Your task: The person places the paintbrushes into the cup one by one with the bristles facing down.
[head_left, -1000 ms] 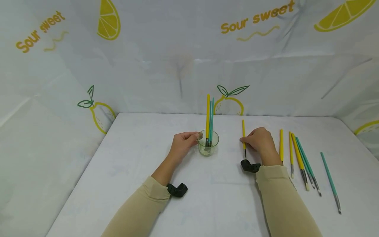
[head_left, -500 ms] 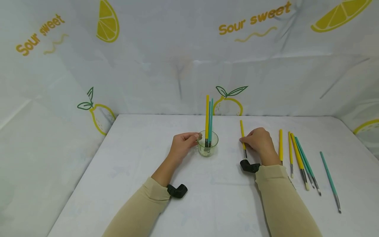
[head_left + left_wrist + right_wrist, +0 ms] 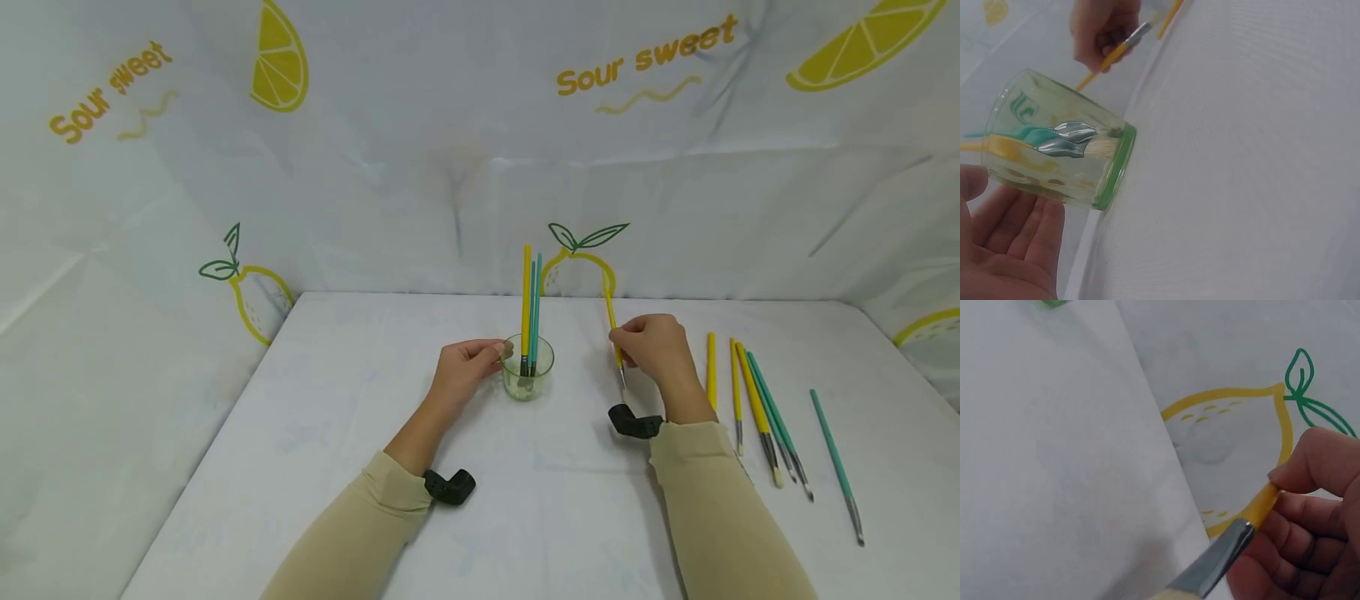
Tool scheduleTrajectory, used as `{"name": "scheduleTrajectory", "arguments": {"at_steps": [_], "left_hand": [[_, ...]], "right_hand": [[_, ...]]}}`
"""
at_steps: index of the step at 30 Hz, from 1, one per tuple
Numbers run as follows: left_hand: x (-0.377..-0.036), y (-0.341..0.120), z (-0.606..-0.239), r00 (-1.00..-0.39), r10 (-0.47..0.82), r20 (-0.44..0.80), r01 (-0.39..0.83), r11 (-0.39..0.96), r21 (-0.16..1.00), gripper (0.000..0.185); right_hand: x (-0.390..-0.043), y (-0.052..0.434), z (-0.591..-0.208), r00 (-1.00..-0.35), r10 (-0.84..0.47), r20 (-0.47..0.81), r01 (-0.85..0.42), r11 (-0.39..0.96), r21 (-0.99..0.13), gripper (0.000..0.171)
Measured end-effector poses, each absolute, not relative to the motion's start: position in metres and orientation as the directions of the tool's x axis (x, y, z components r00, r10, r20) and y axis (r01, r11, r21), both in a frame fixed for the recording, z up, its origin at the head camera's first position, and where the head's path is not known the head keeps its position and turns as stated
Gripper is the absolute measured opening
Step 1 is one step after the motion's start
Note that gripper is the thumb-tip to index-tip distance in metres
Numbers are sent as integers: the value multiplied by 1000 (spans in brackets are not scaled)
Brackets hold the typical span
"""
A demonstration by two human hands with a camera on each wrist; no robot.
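Note:
A clear, green-tinted glass (image 3: 517, 387) stands on the white table. My left hand (image 3: 461, 372) holds it at its left side, with the thumb at the rim and the fingers (image 3: 1044, 240) along the outside wall. Inside lean a thick yellow paintbrush (image 3: 526, 304) and two teal paintbrushes (image 3: 537, 304), bristles down. To the right of the glass, my right hand (image 3: 658, 346) pinches the handle of another yellow paintbrush (image 3: 609, 307) between thumb and fingers. Its metal ferrule (image 3: 1225, 553) and pale flat bristles point down towards me, over the table.
On the right lie several loose paintbrushes: a yellow brush (image 3: 712, 367) close to my right wrist, more yellow and teal brushes (image 3: 771, 408) fanned together, and a lone teal brush (image 3: 834, 450) farthest right. A lemon-printed white sheet (image 3: 390, 183) rises behind the table.
My right hand has lifted the yellow paintbrush up off the table, its handle end rising and tilting slightly left. The left hand and the glass have stayed in place.

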State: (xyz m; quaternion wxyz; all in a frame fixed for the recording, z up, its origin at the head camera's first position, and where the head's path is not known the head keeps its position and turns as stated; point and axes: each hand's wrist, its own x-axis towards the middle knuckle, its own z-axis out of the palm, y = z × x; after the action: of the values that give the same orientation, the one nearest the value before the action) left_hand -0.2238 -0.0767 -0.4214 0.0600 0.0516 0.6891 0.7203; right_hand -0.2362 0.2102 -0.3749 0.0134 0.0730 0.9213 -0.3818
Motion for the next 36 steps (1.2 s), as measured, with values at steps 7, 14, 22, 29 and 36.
{"name": "scheduleTrajectory", "arguments": {"at_steps": [7, 14, 22, 29, 36], "left_hand": [[-224, -77, -422, -987, 162, -7, -15, -51, 999, 28], [-224, -77, -421, -986, 167, 5, -3, -49, 999, 28], [-223, -77, -421, -986, 168, 16, 9, -44, 999, 30], [-223, -76, -422, -986, 168, 2, -11, -78, 997, 29], [-223, -77, -422, -986, 168, 12, -2, -82, 997, 28]], "right_hand": [[-229, 188, -354, -972, 158, 173, -70, 505, -860, 30], [-214, 160, -334, -898, 233, 373, -311, 263, -913, 18], [-213, 138, -342, -907, 127, 401, -345, 321, -882, 21], [-217, 128, -358, -961, 82, 265, -201, 452, -869, 22], [-222, 122, -371, -992, 38, 122, -86, 509, -857, 24]]}}
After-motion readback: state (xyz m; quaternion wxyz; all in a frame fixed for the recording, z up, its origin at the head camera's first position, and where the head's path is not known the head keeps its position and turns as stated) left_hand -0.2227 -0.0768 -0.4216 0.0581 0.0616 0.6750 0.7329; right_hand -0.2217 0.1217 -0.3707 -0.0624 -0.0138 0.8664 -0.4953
